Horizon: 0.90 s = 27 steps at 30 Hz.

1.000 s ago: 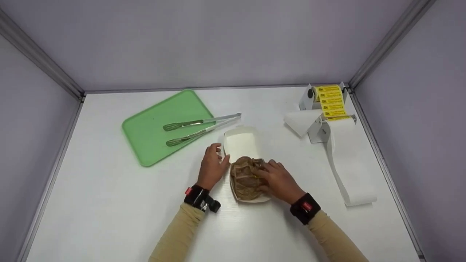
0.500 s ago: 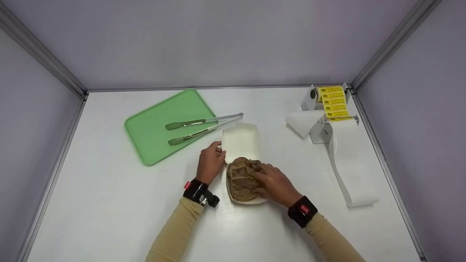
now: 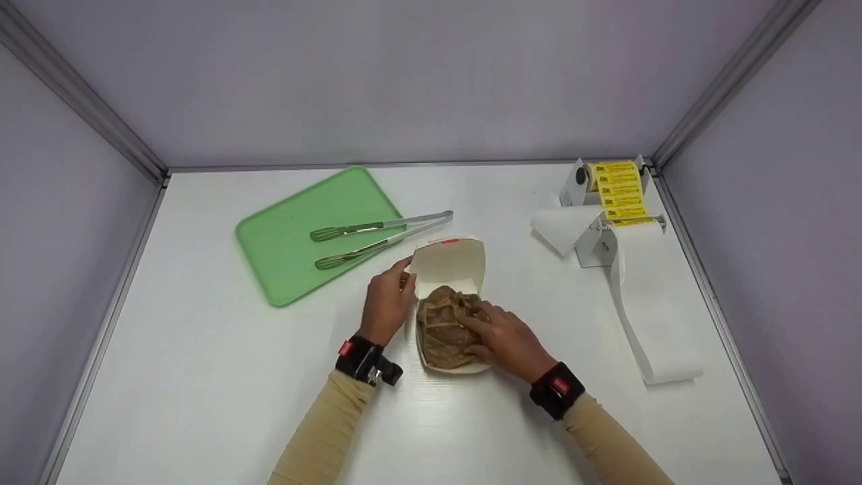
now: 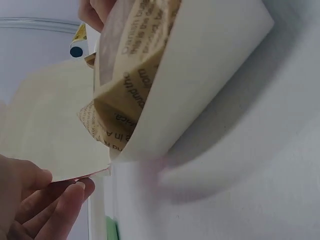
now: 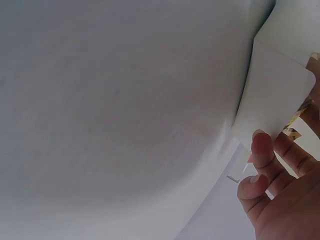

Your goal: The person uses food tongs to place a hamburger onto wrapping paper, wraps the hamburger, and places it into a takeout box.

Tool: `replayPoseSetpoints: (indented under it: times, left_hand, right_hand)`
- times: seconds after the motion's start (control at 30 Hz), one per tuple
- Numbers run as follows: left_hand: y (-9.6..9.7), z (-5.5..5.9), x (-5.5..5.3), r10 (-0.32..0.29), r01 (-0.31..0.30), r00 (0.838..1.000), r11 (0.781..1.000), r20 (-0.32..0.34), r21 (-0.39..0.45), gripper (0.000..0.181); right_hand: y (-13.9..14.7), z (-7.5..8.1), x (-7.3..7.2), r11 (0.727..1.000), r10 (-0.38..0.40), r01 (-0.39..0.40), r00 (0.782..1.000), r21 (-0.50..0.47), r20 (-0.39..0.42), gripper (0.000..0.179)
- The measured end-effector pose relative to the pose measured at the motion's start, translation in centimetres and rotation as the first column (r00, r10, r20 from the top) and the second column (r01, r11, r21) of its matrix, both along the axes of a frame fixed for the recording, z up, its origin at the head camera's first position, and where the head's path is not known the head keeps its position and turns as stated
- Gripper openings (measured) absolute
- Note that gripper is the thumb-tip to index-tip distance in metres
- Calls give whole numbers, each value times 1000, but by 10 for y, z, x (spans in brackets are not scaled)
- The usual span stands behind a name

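An unlidded clamshell food box (image 3: 423, 360) of white card stands mid-table with its hinged lid (image 3: 450, 261) tilted up at the back. Inside lies a brown paper-wrapped package (image 3: 444, 330) with printed words and a sheer panel; its contents are hidden. The left hand (image 3: 389, 300) pinches the lid's left edge between thumb and fingers, plain in the left wrist view. Over the box's right side, the right hand (image 3: 508, 340) holds the package with thumb and index finger on the wrapper. In the right wrist view, a fingertip (image 5: 262, 142) touches the outside of the box wall.
A green tray (image 3: 283, 269) lies at the back left, with metal tongs (image 3: 357, 252) across it and past its right edge. At the back right stands a label dispenser (image 3: 596, 246) with yellow labels (image 3: 619, 188); its white backing strip (image 3: 640, 296) trails forward.
The left hand has moved to the lid's edge and taken hold of it. The lid has tilted up from lying back. The box has shifted slightly left; the right hand stays on the package.
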<state>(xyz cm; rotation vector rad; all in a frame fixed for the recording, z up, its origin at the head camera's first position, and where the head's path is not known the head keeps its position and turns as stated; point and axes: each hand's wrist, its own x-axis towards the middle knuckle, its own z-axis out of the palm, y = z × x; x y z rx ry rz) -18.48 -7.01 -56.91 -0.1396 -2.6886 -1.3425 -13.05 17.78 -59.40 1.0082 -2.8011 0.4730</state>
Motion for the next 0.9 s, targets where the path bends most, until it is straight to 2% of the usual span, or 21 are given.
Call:
replayPoseSetpoints:
  times: [0.17,0.33,0.5,0.6,0.7,0.77,0.9]
  left_hand:
    - [-3,5,3,-27,26,999,999,-35,-26,37]
    - [-6,8,7,-41,37,997,997,-66,-62,35]
    - [-8,8,14,-49,31,992,989,-119,-148,35]
    - [-11,5,17,-75,44,985,979,-154,-201,37]
    - [-15,2,20,-134,84,971,967,-198,-241,40]
    - [-19,1,21,-183,117,955,957,-236,-267,47]
    - [-25,4,24,-271,185,925,933,-265,-307,58]
  right_hand:
    - [-3,-1,2,1000,-18,18,999,-14,36,64]
    - [-4,-1,6,996,-24,28,999,-83,44,57]
    - [-3,-3,9,985,-28,33,999,-172,30,47]
    - [0,-3,13,971,-42,49,998,-234,38,42]
    - [5,-1,19,953,-54,67,997,-296,53,37]
    - [9,2,22,940,-66,84,996,-332,66,33]
    - [18,11,25,917,-124,166,983,-362,135,34]
